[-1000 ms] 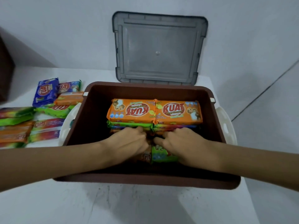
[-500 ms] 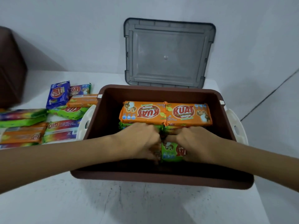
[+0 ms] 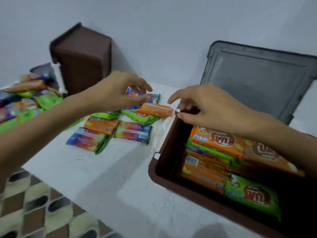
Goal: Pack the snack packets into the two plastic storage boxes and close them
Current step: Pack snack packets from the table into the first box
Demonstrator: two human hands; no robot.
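An open brown storage box [image 3: 154,174] sits at the right, with orange packets [image 3: 217,140] and a green packet [image 3: 252,196] stacked inside. Loose snack packets lie on the white table to its left: an orange one [image 3: 155,109], a green one [image 3: 142,117] and multicoloured ones [image 3: 133,131]. My left hand [image 3: 118,91] hovers over a blue packet [image 3: 151,97] with fingers spread and holds nothing. My right hand [image 3: 207,105] reaches across the box's far left corner toward the orange packet, fingers loose and empty.
A grey lid [image 3: 257,79] leans on the wall behind the box. A second brown box [image 3: 82,59] stands on end at the back left, beside a further pile of packets [image 3: 25,100]. The table edge and tiled floor [image 3: 34,212] are at the lower left.
Both hands have come out of the box and moved left toward the loose packets on the table. The view has swung left, bringing the second brown box into sight.
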